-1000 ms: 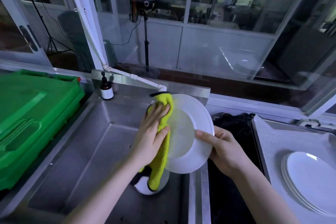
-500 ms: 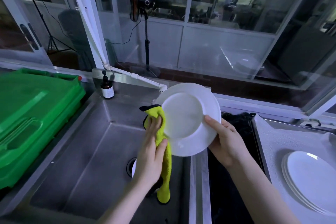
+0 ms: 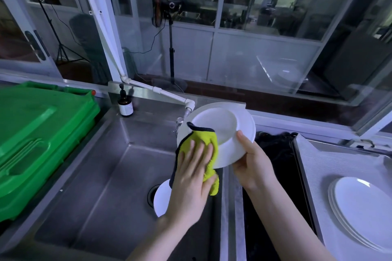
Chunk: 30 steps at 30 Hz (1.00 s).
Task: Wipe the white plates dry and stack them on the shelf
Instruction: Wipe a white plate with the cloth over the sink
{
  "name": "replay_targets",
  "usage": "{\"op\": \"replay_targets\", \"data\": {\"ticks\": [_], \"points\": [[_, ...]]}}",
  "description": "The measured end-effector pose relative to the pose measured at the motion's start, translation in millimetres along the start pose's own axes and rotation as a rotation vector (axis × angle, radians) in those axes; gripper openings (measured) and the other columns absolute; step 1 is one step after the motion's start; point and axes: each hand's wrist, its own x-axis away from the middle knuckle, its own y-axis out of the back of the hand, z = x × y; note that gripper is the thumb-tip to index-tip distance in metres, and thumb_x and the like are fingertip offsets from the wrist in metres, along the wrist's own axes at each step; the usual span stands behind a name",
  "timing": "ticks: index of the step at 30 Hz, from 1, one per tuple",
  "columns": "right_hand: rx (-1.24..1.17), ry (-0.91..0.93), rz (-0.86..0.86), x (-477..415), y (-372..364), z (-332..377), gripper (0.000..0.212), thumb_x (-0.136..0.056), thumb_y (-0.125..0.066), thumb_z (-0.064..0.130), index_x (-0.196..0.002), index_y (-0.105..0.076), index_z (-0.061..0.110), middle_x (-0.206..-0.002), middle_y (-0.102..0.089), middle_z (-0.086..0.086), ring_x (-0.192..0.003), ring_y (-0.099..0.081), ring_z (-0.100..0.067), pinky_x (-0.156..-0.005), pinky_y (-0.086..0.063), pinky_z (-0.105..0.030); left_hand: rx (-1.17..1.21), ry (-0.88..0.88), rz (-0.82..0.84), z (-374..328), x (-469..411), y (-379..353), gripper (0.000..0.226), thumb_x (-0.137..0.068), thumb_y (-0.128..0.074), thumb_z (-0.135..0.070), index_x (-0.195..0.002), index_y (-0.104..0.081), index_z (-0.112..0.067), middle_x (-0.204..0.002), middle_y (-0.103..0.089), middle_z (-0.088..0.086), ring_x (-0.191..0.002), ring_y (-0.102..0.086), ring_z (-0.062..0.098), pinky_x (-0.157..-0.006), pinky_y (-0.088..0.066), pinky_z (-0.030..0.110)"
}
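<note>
Left fingers (image 3: 194,151) flat, pressing cloth (image 3: 204,137) on plate (image 3: 222,119).

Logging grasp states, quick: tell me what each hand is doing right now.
Left hand: open, straight fingers pressing the cloth flat against the plate.
Right hand: closed, gripping the plate's rim.

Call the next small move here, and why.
Probably sweep the yellow-green cloth toward the far rim of the round white plate. The left hand presses it flat on only the near-left part of the underside, while the right hand grips the opposite rim; the rest is uncovered.
</note>
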Motion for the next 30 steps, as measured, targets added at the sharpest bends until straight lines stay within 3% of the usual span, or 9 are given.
{"op": "replay_targets", "data": {"ticks": [2, 5, 9, 14, 18, 21, 26, 30], "points": [[0.009, -0.051, -0.011, 2, -2, -8, 0.032, -0.097, -0.059, 0.020, -0.121, -0.064, 0.000, -0.111, -0.073, -0.019, -0.096, -0.074, -0.027, -0.070, -0.061, -0.032, -0.138, -0.090, 0.053, -6, -6, -3, 0.056, -0.102, -0.034, -0.042, -0.154, -0.027, -0.022, -0.162, -0.021, -0.005, -0.150, -0.015, 0.021, -0.118, -0.023, 0.047], [0.005, -0.121, -0.051, 6, -2, -18, 0.037, -0.099, -0.056, 0.024, -0.123, -0.064, -0.002, -0.111, -0.073, -0.019, -0.099, -0.073, -0.028, -0.073, -0.060, -0.035, -0.197, -0.067, 0.093, -14, -20, -1, 0.054, -0.103, -0.027, -0.045, -0.151, -0.035, -0.021, -0.158, -0.031, -0.003, -0.149, -0.021, 0.019, -0.113, -0.033, 0.049], [-0.032, -0.162, -0.075, 5, 3, -19, 0.041, -0.099, -0.056, 0.024, -0.127, -0.062, -0.004, -0.119, -0.070, -0.022, -0.110, -0.069, -0.031, -0.094, -0.054, -0.042, -0.214, -0.062, 0.136, -17, -24, -1, 0.054, -0.101, -0.031, -0.044, -0.151, -0.036, -0.022, -0.158, -0.031, -0.004, -0.149, -0.021, 0.017, -0.114, -0.032, 0.047], [-0.071, -0.105, -0.127, -2, 9, -6, 0.036, -0.097, -0.059, 0.020, -0.125, -0.061, -0.002, -0.113, -0.073, -0.019, -0.094, -0.074, -0.028, -0.076, -0.060, -0.038, -0.192, -0.201, 0.187, -1, 5, 7, 0.056, -0.101, -0.039, -0.038, -0.154, -0.029, -0.021, -0.160, -0.026, -0.005, -0.150, -0.016, 0.018, -0.118, -0.023, 0.047], [-0.030, -0.092, -0.107, -2, 10, -10, 0.037, -0.097, -0.059, 0.022, -0.123, -0.063, -0.003, -0.113, -0.072, -0.020, -0.098, -0.073, -0.030, -0.081, -0.058, -0.040, -0.121, -0.164, 0.156, -9, 1, 0, 0.054, -0.101, -0.041, -0.037, -0.151, -0.034, -0.020, -0.159, -0.029, -0.005, -0.150, -0.016, 0.018, -0.118, -0.023, 0.046], [0.006, -0.127, -0.052, 4, 6, -16, 0.038, -0.082, -0.068, 0.023, -0.106, -0.070, -0.007, -0.106, -0.069, -0.026, -0.098, -0.070, -0.032, -0.082, -0.060, -0.040, -0.135, -0.172, 0.156, -14, -17, -2, 0.051, -0.101, -0.040, -0.039, -0.149, -0.039, -0.022, -0.158, -0.032, -0.006, -0.149, -0.018, 0.014, -0.119, -0.022, 0.042], [0.006, -0.081, -0.028, 4, 8, -12, 0.038, -0.095, -0.058, 0.020, -0.125, -0.063, -0.003, -0.119, -0.070, -0.021, -0.108, -0.069, -0.030, -0.091, -0.056, -0.040, 0.071, -0.004, 0.105, 7, -27, 11, 0.049, -0.101, -0.036, -0.040, -0.148, -0.039, -0.024, -0.156, -0.031, -0.011, -0.149, -0.018, 0.009, -0.119, -0.023, 0.038], [0.015, -0.026, -0.019, 6, 8, -3, 0.044, -0.088, -0.064, 0.024, -0.127, -0.062, 0.003, -0.120, -0.071, -0.016, -0.109, -0.069, -0.027, -0.086, -0.056, -0.036, 0.301, 0.248, -0.028, 19, -14, 12, 0.048, -0.100, -0.037, -0.036, -0.145, -0.024, -0.042, -0.157, -0.020, -0.021, -0.148, -0.009, -0.003, -0.118, -0.018, 0.023]]}}
